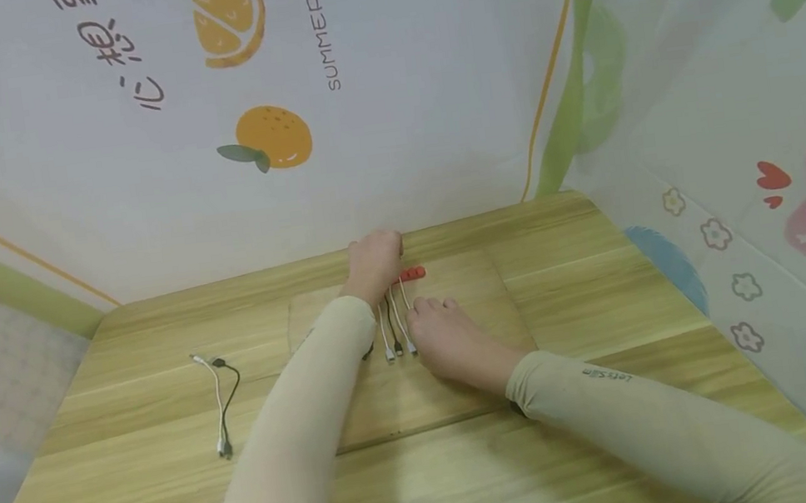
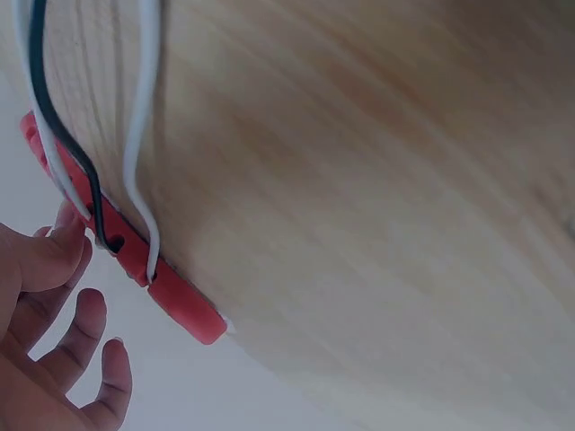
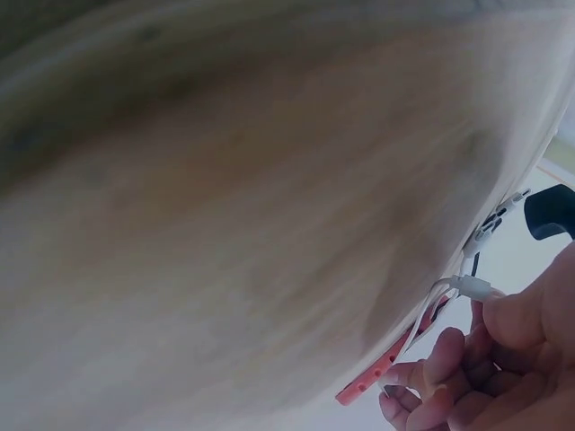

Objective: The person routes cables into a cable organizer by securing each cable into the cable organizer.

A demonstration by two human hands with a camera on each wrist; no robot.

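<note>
Several short white and black charging cables (image 1: 395,320) lie side by side on a wooden board, running up to a red cable holder (image 1: 415,273) with slots. My left hand (image 1: 377,261) is at the holder's far side; its thumb and forefinger pinch a white cable at the red strip (image 2: 184,307). My right hand (image 1: 453,336) rests low over the board, right of the cable row. In the right wrist view, its thumb and finger pinch the white plug (image 3: 473,287) of a cable. The left hand hides part of the holder in the head view.
A white cable (image 1: 218,392) and a black cable (image 1: 236,381) lie together on the table at left. The thin wooden board (image 1: 363,420) sits on the wood-grain table (image 1: 571,264). Printed curtains (image 1: 431,114) hang behind and at the right.
</note>
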